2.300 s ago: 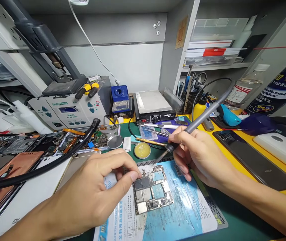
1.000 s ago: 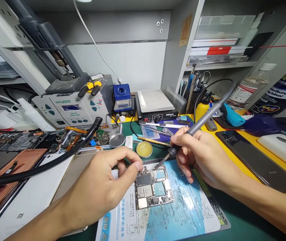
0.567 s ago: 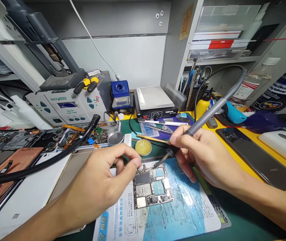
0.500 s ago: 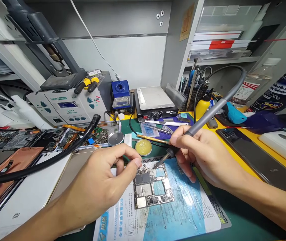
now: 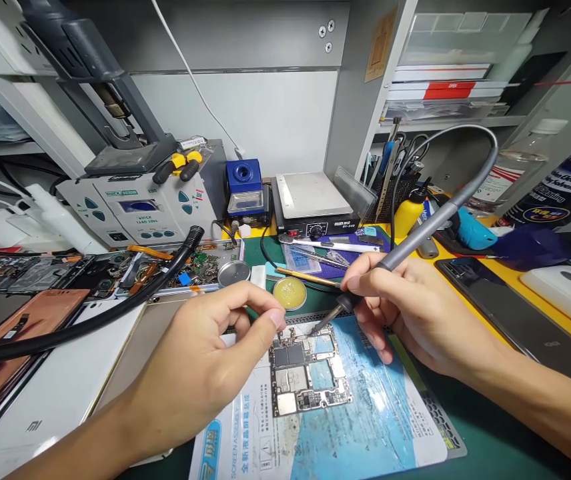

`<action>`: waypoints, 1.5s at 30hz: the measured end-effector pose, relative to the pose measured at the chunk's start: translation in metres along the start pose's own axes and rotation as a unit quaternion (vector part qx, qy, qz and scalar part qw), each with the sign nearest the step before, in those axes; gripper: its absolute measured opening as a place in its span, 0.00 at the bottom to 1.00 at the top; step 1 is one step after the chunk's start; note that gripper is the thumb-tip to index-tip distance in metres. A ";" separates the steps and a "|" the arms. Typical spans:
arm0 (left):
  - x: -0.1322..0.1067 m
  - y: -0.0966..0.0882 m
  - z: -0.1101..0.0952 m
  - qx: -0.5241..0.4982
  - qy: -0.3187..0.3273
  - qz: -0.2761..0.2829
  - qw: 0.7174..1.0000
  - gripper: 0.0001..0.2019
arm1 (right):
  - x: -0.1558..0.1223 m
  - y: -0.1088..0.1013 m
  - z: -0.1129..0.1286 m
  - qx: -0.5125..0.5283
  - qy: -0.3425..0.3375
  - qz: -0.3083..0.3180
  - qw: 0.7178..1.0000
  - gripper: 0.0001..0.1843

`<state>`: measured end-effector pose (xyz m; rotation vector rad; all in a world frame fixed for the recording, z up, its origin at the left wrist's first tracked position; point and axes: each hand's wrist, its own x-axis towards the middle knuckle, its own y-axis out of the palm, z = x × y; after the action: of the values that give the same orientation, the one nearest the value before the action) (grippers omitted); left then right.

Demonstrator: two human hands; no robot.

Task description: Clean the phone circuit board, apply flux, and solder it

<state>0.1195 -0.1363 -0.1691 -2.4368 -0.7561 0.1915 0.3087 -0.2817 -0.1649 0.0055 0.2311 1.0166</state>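
Note:
A phone circuit board (image 5: pixel 308 375) lies on a blue and white printed sheet (image 5: pixel 365 427). My right hand (image 5: pixel 410 313) grips a grey soldering iron (image 5: pixel 415 233) like a pen, its tip touching the board's top edge. My left hand (image 5: pixel 205 367) pinches thumb and forefinger together at the board's upper left corner; what lies between the fingertips is too small to make out. A round tin of yellow flux (image 5: pixel 289 293) sits just behind the board.
A grey soldering station (image 5: pixel 135 213), a hot plate (image 5: pixel 310 200) and a blue holder (image 5: pixel 244 187) line the back. Opened phones (image 5: pixel 30 287) and a black hose (image 5: pixel 90 320) lie left. A dark phone (image 5: pixel 515 320) and bottles (image 5: pixel 520 167) are right.
The view shifted slightly. The iron's tip stays at the board's top edge and my left hand keeps its pinch at the corner; the iron's cable loops higher.

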 end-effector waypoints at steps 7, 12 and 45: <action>0.002 -0.004 0.006 -0.010 -0.005 -0.032 0.999 0.13 | 0.003 0.000 0.004 0.040 0.019 0.004 0.999 0.11; 0.002 -0.004 0.004 -0.014 0.006 -0.043 0.999 0.13 | 0.005 0.001 0.004 0.044 0.019 0.003 0.999 0.16; 0.000 0.002 -0.001 -0.001 0.029 -0.074 0.997 0.10 | 0.002 -0.002 0.007 0.056 0.045 0.019 0.997 0.14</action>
<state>0.1204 -0.1379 -0.1694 -2.3664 -0.9077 0.0629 0.3123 -0.2802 -0.1590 0.0663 0.3716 1.0427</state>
